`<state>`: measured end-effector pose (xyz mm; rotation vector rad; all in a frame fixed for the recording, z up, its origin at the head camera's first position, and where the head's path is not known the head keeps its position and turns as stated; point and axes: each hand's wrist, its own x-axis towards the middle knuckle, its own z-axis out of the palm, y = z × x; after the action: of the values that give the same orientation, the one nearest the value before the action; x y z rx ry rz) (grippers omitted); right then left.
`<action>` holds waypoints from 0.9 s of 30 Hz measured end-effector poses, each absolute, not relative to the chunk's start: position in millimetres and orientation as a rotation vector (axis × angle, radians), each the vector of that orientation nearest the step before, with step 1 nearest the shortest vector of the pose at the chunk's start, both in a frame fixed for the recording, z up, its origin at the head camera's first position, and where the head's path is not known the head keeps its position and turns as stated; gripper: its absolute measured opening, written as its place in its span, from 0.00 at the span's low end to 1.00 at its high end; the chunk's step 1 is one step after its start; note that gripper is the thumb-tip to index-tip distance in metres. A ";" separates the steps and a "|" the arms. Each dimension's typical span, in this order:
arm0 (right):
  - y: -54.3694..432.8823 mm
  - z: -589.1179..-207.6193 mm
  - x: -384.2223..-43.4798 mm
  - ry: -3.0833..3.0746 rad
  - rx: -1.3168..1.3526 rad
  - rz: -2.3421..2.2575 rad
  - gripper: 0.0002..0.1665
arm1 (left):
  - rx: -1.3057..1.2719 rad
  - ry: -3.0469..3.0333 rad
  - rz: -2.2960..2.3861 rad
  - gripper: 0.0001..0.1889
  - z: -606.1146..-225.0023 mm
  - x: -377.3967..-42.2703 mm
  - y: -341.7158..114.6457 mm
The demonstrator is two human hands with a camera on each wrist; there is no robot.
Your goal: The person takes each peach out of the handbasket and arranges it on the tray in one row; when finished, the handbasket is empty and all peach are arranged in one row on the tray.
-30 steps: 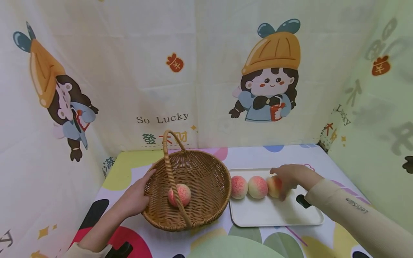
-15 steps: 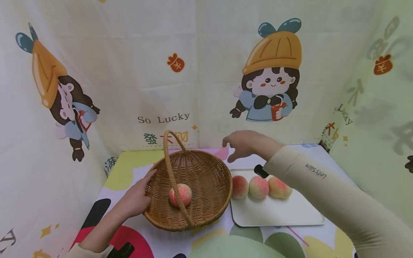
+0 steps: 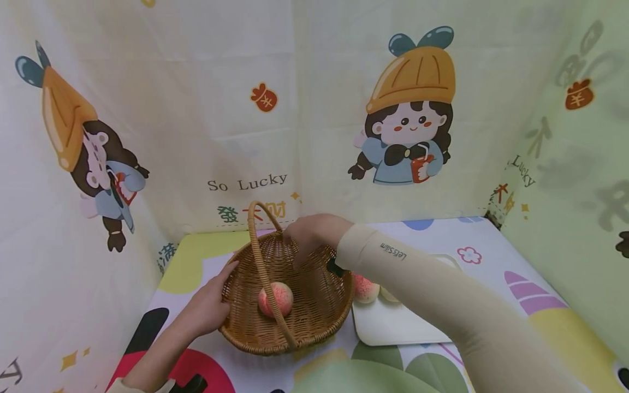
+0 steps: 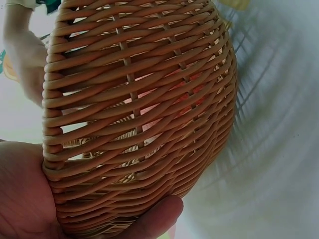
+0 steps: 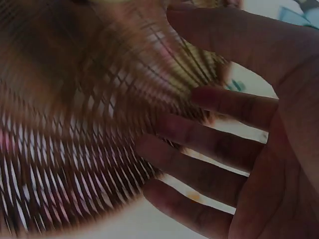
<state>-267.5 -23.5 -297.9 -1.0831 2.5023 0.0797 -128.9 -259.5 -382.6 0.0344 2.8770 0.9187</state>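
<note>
A brown wicker basket point(image 3: 314, 322) with a tall arched handle stands tilted toward me. One pink peach point(image 3: 282, 299) lies inside, partly behind the handle. My left hand point(image 3: 203, 308) grips the basket's left rim; in the left wrist view its thumb point(image 4: 162, 215) lies along the woven wall. Over the basket's far right rim is my right hand point(image 3: 312, 237), fingers reaching down toward the inside. The right wrist view shows that hand point(image 5: 227, 154) with its fingers spread and nothing held, close to the weave.
Right of the basket lies a white tray point(image 3: 375, 330), its middle covered by my right sleeve point(image 3: 417, 278). A pink peach point(image 3: 366, 289) shows at its left end, with a sliver of another beside it. Printed cloth point(image 3: 324, 136) walls the back and sides.
My right hand has left the peaches on the tray and moved left, over the tray's back edge, to the basket. Its sleeve now hides most of them. The left hand stays at the rim.
</note>
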 end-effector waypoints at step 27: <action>-73.5 -367.6 -237.0 2.368 -1.211 0.200 0.18 | 0.011 2.876 0.918 0.47 -380.5 -131.9 -260.2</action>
<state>-237.0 -73.5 -367.6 -1.2106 2.3682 0.2005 -131.9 -260.2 -380.5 0.0109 2.8765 0.9182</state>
